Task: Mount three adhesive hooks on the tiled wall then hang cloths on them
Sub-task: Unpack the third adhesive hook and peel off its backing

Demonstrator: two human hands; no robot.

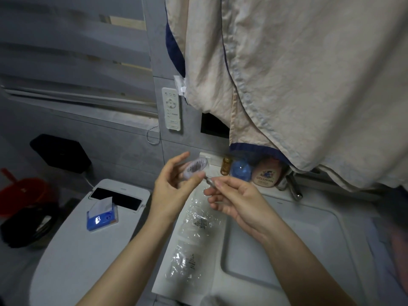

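My left hand [171, 188] pinches a round clear adhesive hook [195, 167] by its lower edge, tilted toward me. My right hand [234, 199] grips the small metal hook part or tab [209, 181] at the disc's lower right, thumb and fingers closed on it. Both hands hover above the sink's left rim. Two clear plastic packets [197, 221] with printed warning triangles lie on that rim below my hands. A large beige cloth with dark blue trim [298, 85] hangs down the grey tiled wall [132, 151] at the upper right.
A white sink [276, 239] sits below right, with a tap [293, 186] and bottles [265, 173] on the ledge behind. A white toilet lid [84, 239] at left carries a blue tissue pack [102, 217]. A remote [171, 109] hangs on the wall. A red bucket [24, 193] stands far left.
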